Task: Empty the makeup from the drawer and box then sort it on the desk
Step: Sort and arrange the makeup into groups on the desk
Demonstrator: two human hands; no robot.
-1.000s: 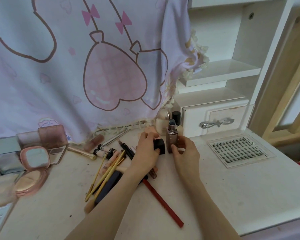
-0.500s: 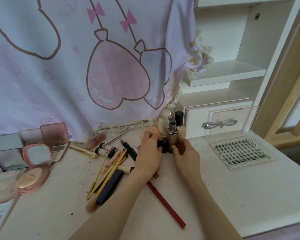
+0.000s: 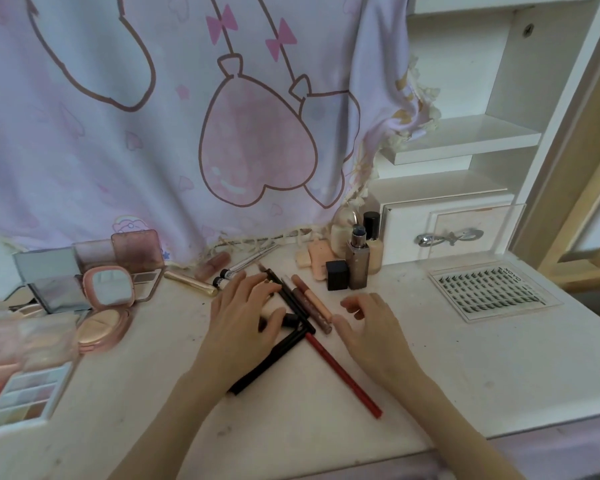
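On the white desk (image 3: 413, 375) lies a loose pile of pencils and pens, among them a red pencil (image 3: 343, 375), a long black pen (image 3: 267, 362) and two lip gloss tubes (image 3: 312, 303). My left hand (image 3: 243, 317) rests on this pile with fingers spread; its thumb touches a short black piece. To the right, my right hand (image 3: 371, 327) hovers with loosely curled fingers and holds nothing. Behind the hands stand an uncapped grey-brown lipstick (image 3: 357, 265) and a black square cap (image 3: 336, 275), side by side. The white drawer (image 3: 447, 233) with a silver bow handle is closed.
A foundation bottle (image 3: 374, 244) and a peach sponge (image 3: 317, 258) stand by the drawer. A clear tray of false lashes (image 3: 489, 289) lies at the right. A pink compact (image 3: 108, 299), mirrors and eyeshadow palettes (image 3: 21, 396) crowd the left. A printed curtain hangs behind.
Both hands let go of the lipstick and black cap, which now stand by the drawer. My left hand dropped onto the pencil pile; my right hand drew back toward me.
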